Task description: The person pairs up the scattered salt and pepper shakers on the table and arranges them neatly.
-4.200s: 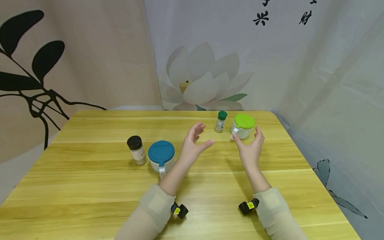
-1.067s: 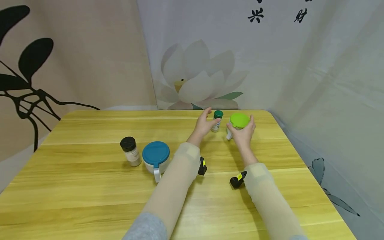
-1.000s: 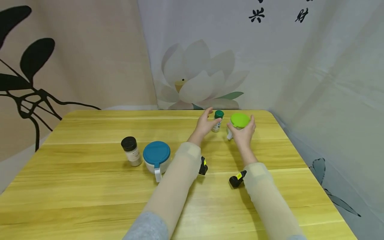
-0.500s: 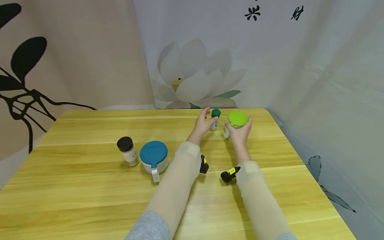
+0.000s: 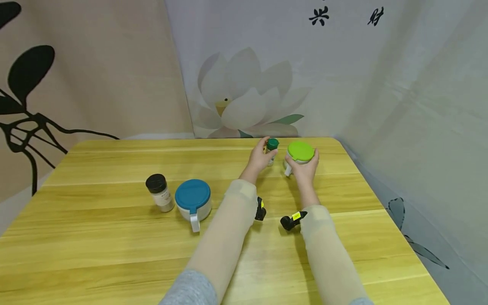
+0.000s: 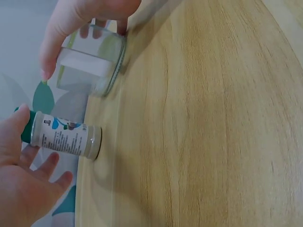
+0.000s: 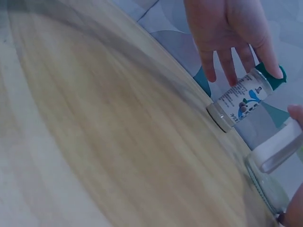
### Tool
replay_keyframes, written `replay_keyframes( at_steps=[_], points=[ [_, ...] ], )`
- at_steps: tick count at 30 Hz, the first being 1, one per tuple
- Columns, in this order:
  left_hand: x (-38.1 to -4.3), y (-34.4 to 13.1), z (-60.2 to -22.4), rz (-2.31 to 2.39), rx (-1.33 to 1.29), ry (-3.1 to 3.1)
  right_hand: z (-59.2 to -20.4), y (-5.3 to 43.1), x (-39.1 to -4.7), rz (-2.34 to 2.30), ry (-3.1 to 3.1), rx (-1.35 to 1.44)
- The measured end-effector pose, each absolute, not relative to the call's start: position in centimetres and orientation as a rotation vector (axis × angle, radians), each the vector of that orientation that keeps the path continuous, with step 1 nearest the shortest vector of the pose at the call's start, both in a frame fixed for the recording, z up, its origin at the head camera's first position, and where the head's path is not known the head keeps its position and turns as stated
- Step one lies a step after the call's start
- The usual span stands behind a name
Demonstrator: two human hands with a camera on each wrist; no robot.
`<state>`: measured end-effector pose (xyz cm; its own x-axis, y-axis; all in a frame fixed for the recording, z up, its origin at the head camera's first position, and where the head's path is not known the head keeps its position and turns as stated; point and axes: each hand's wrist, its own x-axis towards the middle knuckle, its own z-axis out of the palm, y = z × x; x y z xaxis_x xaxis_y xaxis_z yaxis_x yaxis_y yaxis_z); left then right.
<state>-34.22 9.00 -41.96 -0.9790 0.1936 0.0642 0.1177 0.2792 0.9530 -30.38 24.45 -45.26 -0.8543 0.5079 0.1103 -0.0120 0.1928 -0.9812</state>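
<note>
My left hand (image 5: 258, 161) is at a small spice bottle with a dark green cap (image 5: 272, 144) near the table's back edge. In the left wrist view its thumb lies on the cap of the bottle (image 6: 65, 136), with the fingers on the other side. The bottle stands upright, its label showing in the right wrist view. To its right, my right hand (image 5: 305, 170) grips a clear glass jar with a lime green lid (image 5: 301, 151) and a white handle (image 7: 277, 146). The thumb is on the jar's left side and fingers are on its right, partly hidden.
A larger jar with a blue lid (image 5: 192, 195) and white handle stands left of my left forearm. Beside it is a black-capped seasoning bottle (image 5: 160, 193). All stand on a wooden table (image 5: 114, 254), with a printed curtain (image 5: 251, 84) behind its back edge.
Both hands have reached forward from mid-air, the right taking the green-lidded jar and the left closing in on the spice bottle's cap. The view has shifted slightly; the other containers stay put.
</note>
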Motion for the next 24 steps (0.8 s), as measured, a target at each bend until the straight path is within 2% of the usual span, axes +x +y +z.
replay_keyframes(
  at_steps=[24],
  points=[
    [-34.43, 9.33, -42.02, 1.859, 0.231, 2.508, -44.79, 25.11, -30.40, 1.744, -2.109, -0.457]
  ],
)
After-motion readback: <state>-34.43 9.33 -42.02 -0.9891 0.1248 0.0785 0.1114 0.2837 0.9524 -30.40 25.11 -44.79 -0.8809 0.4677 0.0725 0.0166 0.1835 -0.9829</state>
